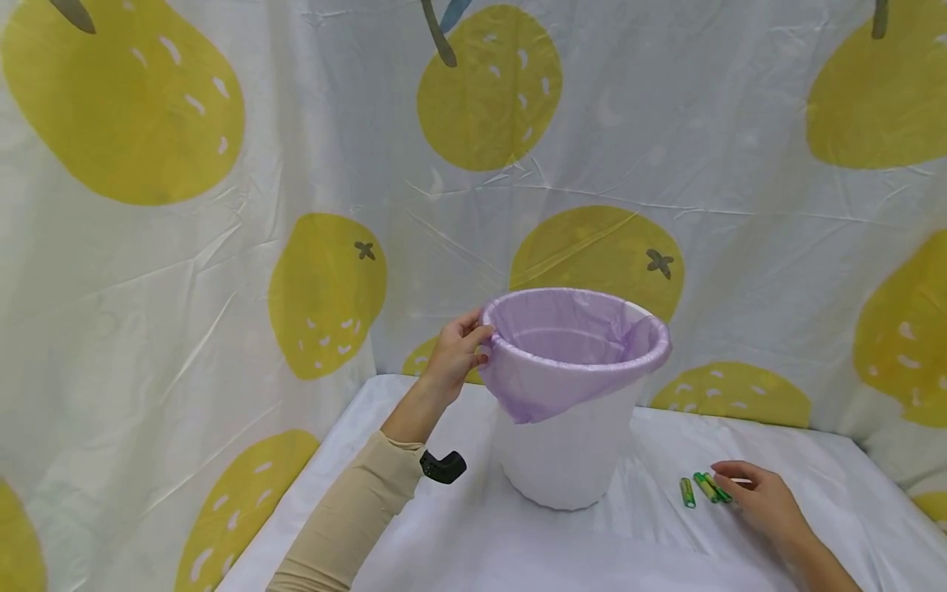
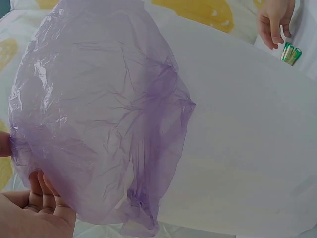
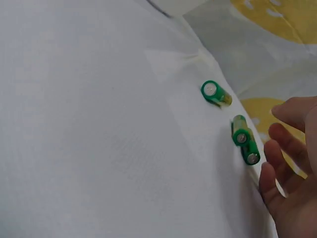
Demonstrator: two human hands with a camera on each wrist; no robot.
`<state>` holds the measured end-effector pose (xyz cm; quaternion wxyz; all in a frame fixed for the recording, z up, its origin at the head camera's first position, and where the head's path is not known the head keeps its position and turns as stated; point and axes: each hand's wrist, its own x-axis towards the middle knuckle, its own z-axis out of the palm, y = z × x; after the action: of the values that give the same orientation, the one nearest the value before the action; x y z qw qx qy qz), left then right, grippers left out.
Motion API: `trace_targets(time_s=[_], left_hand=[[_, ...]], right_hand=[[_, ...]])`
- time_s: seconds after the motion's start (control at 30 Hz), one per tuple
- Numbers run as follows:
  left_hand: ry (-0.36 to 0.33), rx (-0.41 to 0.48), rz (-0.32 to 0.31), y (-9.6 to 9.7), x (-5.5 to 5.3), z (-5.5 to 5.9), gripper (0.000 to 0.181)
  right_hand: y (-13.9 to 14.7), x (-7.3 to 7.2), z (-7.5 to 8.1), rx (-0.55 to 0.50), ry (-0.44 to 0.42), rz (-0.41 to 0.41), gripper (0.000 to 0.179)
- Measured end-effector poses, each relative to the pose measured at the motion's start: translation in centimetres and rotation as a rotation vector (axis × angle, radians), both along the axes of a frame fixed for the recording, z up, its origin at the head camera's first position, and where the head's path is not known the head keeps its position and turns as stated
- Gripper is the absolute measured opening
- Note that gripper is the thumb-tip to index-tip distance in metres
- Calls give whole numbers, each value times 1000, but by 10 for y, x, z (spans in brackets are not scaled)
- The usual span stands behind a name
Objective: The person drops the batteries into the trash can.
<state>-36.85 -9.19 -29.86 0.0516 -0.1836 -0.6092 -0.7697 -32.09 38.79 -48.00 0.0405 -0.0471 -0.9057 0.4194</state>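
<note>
A white trash bin (image 1: 562,452) stands upright, lined with a thin purple trash bag (image 1: 547,390) folded over its rim. My left hand (image 1: 459,349) grips the bagged rim at the left side, thumb and fingers on either side of it. In the left wrist view the bag (image 2: 99,109) hangs loosely down the bin's outside. Right of the bin lie green and yellow batteries, one (image 1: 687,492) a little apart and the others (image 1: 705,487) side by side. My right hand (image 1: 762,497) is beside that group, fingers loosely bent and nothing between them in the right wrist view.
White cloth covers the table (image 1: 784,460). Behind and to the left hangs a pale curtain (image 1: 459,230) printed with large yellow fruit, meeting the table's back edge. A black band (image 1: 442,467) sits on my left wrist.
</note>
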Motion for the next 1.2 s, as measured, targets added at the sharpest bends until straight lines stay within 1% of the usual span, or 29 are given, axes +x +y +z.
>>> trace_targets(time_s=[0.13, 0.3, 0.37, 0.53, 0.8, 0.97, 1.1, 1.2], left_hand=[[1, 4, 4, 1, -1, -1, 47], [-7, 5, 13, 0, 0, 0, 48], [-8, 3, 15, 0, 1, 0, 48], [1, 2, 8, 0, 0, 0, 48], [-1, 1, 14, 0, 1, -2, 47], [1, 5, 6, -1, 0, -3, 46], [3, 9, 16, 0, -1, -3, 47], [3, 10, 8, 1, -1, -3, 48]], right_hand=[[4, 1, -11, 59, 32, -22, 50], [7, -1, -20, 167, 85, -13, 46], [6, -1, -21, 196, 84, -15, 42], [3, -1, -22, 222, 59, -31, 37], [3, 0, -26, 235, 81, -64, 36], [7, 0, -21, 189, 65, -83, 38], [10, 0, -14, 158, 37, -55, 42], [11, 0, -9, 143, 19, -26, 44]])
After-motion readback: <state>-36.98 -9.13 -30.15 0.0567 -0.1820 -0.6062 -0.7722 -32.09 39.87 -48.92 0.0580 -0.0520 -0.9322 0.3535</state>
